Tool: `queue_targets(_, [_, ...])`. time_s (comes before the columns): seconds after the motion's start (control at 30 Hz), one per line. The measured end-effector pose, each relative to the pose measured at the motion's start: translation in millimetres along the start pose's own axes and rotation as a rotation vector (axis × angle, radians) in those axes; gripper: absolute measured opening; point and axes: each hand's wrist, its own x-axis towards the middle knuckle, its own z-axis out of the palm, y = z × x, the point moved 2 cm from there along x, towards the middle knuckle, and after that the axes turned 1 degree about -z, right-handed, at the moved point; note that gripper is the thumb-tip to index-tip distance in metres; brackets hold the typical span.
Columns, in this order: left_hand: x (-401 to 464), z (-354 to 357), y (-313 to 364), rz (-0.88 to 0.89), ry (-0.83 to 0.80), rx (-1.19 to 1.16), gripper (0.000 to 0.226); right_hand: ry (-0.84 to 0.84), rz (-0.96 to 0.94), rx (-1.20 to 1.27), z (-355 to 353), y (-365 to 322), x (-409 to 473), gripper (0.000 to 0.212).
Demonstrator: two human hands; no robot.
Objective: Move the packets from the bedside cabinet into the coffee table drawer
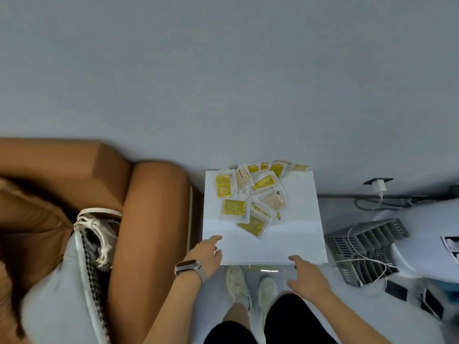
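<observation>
Packets [250, 197] heaped on bedside cabinet [298, 234]

Glossy clear plastic packets [250, 197] lie on the smooth, matt white bedside cabinet [298, 219].

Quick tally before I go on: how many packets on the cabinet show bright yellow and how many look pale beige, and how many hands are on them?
The packets overlap, so counts are approximate.
Bright yellow packets: about 8
Pale beige packets: about 4
Hands touching packets: 0; left hand and right hand are both open at the bedside cabinet front edge.
Total packets: about 12
</observation>
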Motion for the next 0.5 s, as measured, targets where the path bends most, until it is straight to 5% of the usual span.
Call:
queue_targets(0.13, [41.6, 12.7, 3.1, -0.029, -0.062, -0.050, 0.043, 0.147, -0.066, -0.188, 3.6, -22.5, 55.5, 0.056])
queue_targets(0.3, [74.4, 36.8, -12.5, -0.080, -0.044, -0.105, 0.043, 0.271, -0.201, -0.019, 22.3, -58.4, 119.4, 0.054])
queue_targets(0.5, [99.5, 79.8, -30.8, -0.211, 0.020, -0.405, 0.037, 0.373, -0.290, -0.021, 36.5, -66.9, 183.9, 0.076])
